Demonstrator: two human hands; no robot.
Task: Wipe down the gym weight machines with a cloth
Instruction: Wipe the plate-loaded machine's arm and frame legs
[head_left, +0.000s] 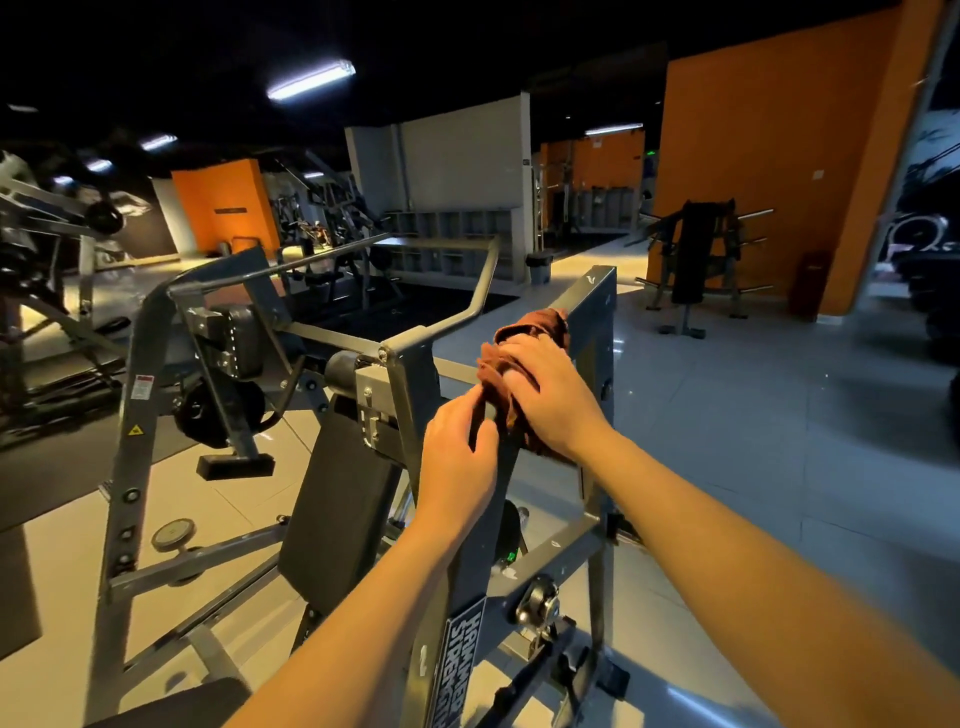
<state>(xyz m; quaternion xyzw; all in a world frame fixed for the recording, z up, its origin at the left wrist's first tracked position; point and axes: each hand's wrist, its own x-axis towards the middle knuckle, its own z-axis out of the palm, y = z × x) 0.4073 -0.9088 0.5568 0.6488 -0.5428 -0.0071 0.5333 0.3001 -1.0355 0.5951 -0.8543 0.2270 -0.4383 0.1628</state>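
I've got the grey machine (130, 415) filling most of the view. Its sloped centre beam (470, 571) runs up and away from me. The black pad (337, 499) sits left of that beam, w/ a black plate (213, 410) further left on the frame. Far right, a rack (691, 260) stands by the orange wall (769, 156). The brown cloth (545, 322) is bunched on the beam's upper part. The R hand (545, 395) lies over it, fingers curled round the cloth, pressing it to the metal. The L hand (457, 457) is just beside & lower, fingers pinching the cloth's lower edge.
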